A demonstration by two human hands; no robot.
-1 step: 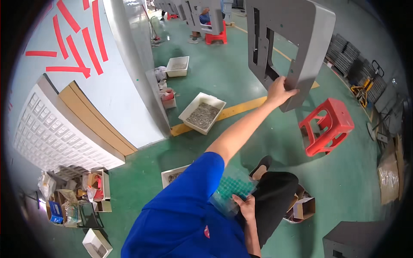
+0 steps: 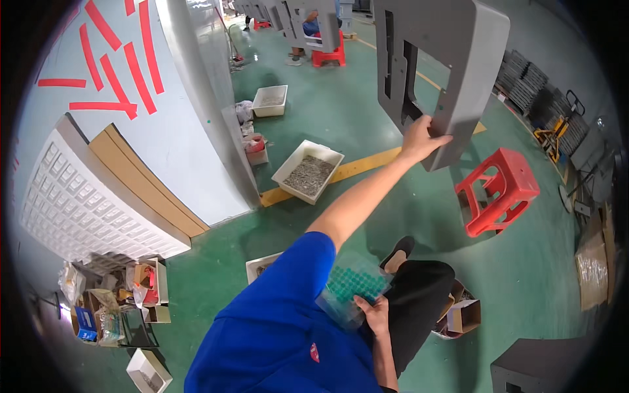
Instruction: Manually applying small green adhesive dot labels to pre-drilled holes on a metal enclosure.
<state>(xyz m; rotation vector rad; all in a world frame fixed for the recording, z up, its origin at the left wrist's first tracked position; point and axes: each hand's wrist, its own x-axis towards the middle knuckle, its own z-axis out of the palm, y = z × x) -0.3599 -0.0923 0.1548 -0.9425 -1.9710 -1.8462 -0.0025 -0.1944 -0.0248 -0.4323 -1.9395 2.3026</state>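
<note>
Grey cut-out panel [image 2: 452, 59] hanging upright, left hand [image 2: 419, 137] gripping lower edge

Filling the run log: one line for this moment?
left hand: grips grey panel edge | right hand: holds green tray | red stool nearby

Place: my station on a factory floor. Evidence: green painted floor [image 2: 341, 111] with a yellow lane line [image 2: 357, 167]; grey moulded panels [image 2: 452, 59] hanging in a row; white trays of small metal parts [image 2: 308, 171]; red plastic stool [image 2: 499, 190]; stacked grey parts [image 2: 524, 82]; cardboard boxes [image 2: 462, 314].
</note>
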